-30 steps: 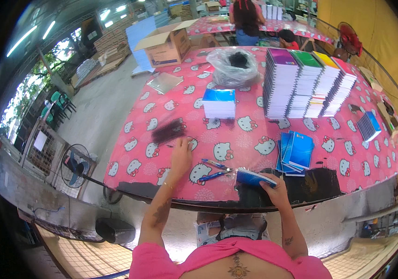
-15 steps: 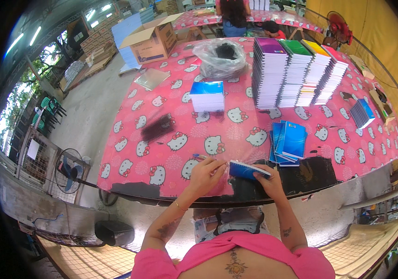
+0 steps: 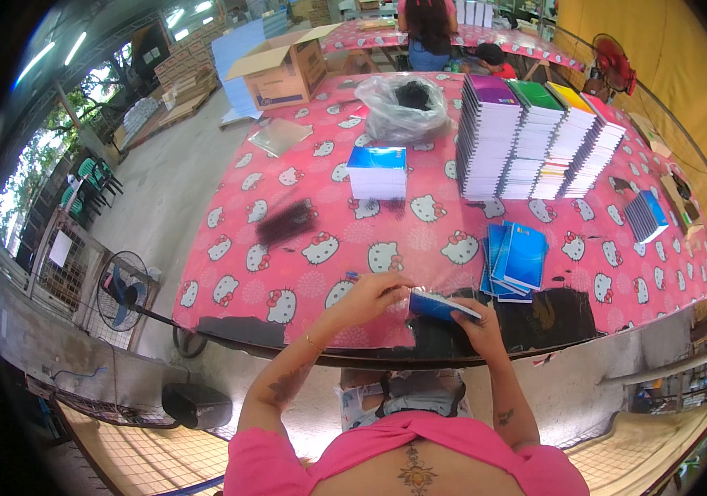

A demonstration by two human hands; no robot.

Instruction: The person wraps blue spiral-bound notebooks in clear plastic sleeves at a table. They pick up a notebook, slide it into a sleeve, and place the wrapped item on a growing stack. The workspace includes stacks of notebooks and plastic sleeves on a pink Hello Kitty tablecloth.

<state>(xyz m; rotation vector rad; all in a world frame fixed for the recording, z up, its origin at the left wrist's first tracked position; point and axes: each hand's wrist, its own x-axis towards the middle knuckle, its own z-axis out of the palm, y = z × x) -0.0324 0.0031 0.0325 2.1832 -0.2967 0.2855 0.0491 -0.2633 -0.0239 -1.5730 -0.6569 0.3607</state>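
Observation:
A blue spiral notebook (image 3: pixel 432 307) is held near the front edge of the table, its spine side tilted up. My right hand (image 3: pixel 479 324) grips its right end, thumb on top. At the left end, my left hand (image 3: pixel 374 298) has its fingers pinched together by the notebook's corner; what they hold is too small to make out. A blue pen-like tip (image 3: pixel 352 275) shows beside that hand, mostly hidden. Just beyond my right hand lies a loose pile of blue notebooks (image 3: pixel 520 258). Farther off stands a neat blue-topped notebook stack (image 3: pixel 378 175).
Tall notebook stacks (image 3: pixel 490 136) with purple, green, yellow and red covers rise at the back right. A clear bag (image 3: pixel 386 124) holds black material. A bundle of thin black strands (image 3: pixel 287 221) lies left. A carton (image 3: pixel 287 78) and a fan (image 3: pixel 124 299) stand around the table (image 3: pixel 229 240).
My left hand has shifted slightly right and up along the notebook's end, its fingers now more closely over the corner. The notebook is tipped a little flatter. The whole view has shifted slightly.

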